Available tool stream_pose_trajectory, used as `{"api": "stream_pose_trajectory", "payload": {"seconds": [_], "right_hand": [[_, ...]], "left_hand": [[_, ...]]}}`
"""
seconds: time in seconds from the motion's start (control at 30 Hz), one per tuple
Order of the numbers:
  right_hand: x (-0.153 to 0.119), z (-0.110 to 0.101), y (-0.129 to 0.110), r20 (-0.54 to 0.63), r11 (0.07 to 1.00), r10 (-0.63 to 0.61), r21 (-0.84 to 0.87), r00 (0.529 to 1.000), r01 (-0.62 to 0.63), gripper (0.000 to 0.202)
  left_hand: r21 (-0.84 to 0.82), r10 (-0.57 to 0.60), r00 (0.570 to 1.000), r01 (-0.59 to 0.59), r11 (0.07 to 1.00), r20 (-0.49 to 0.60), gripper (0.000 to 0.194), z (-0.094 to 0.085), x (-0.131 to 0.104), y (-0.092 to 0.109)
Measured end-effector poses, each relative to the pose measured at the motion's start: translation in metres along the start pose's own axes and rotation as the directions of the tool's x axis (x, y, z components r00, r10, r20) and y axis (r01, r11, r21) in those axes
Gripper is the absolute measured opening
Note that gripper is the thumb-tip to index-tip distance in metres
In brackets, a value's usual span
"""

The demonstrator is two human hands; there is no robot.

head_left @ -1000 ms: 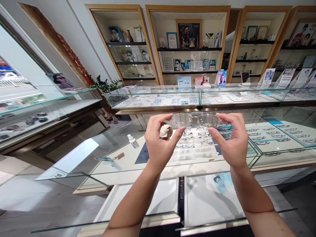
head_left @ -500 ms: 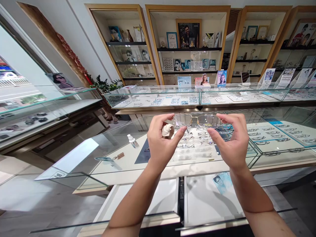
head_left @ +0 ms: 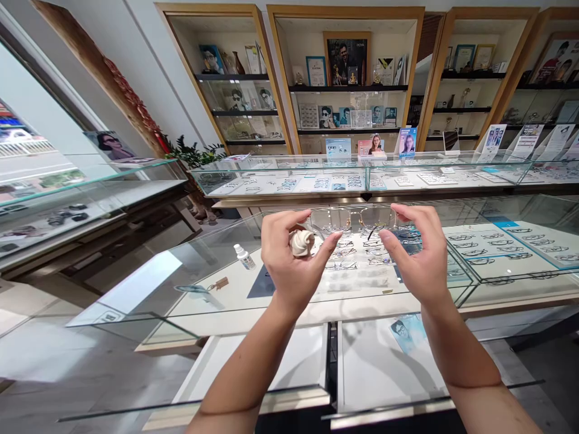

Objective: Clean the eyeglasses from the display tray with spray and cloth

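A pair of thin gold-rimmed eyeglasses [head_left: 355, 212] is raised in front of me, above the glass counter. My left hand [head_left: 294, 256] grips one side of the frame at its fingertips, and a crumpled cream cloth [head_left: 301, 243] is tucked into that palm. At the opposite side, my right hand [head_left: 416, 253] has the frame by its outer edge, with thumb and fingers curved around. Beyond and below the lenses, rows of display eyeglasses [head_left: 344, 253] lie under the glass. Parts of the temples are hard to make out.
A white spray bottle [head_left: 245, 257] stands left on the glass counter [head_left: 190, 301], near a brown key tag [head_left: 219, 283] and a light-blue handled object [head_left: 193, 290]. Two pulled-out white drawers [head_left: 384, 361] lie below my forearms. Another glass showcase [head_left: 289, 175] runs behind.
Both hands have shifted slightly left with the eyeglasses, and the frame has tilted a little. The crumpled cloth moved along in my left hand.
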State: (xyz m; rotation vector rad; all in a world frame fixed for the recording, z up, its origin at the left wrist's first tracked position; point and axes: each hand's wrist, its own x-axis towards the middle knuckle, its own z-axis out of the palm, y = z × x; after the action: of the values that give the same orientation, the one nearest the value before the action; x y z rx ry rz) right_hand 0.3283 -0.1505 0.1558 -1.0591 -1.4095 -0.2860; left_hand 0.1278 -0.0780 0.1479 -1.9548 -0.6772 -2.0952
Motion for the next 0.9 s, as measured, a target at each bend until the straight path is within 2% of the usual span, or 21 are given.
{"api": "stream_pose_trajectory", "payload": {"seconds": [0.4, 0.53, 0.7, 0.9], "right_hand": [[0.001, 0.002, 0.006, 0.078, 1.0, 0.025, 0.008, 0.997, -0.026, 0.03], [0.0, 0.002, 0.002, 0.007, 1.0, -0.004, -0.012, 1.0, 0.004, 0.03], [-0.002, 0.004, -0.006, -0.111, 0.99, -0.118, -0.093, 0.987, 0.108, 0.031], [-0.004, 0.005, -0.008, -0.11, 0.97, -0.175, -0.193, 0.979, 0.151, 0.034]], "left_hand": [[0.084, 0.023, 1.0, -0.022, 0.996, -0.008, 0.045, -0.002, -0.003, 0.002], [0.031, -0.01, 1.0, 0.01, 0.999, -0.001, 0.044, 0.001, -0.003, 0.0], [-0.017, -0.134, 0.987, 0.136, 0.991, 0.088, 0.041, 0.006, -0.005, -0.004], [0.039, -0.133, 0.989, 0.131, 0.991, 0.068, 0.051, 0.009, -0.006, -0.006]]}}
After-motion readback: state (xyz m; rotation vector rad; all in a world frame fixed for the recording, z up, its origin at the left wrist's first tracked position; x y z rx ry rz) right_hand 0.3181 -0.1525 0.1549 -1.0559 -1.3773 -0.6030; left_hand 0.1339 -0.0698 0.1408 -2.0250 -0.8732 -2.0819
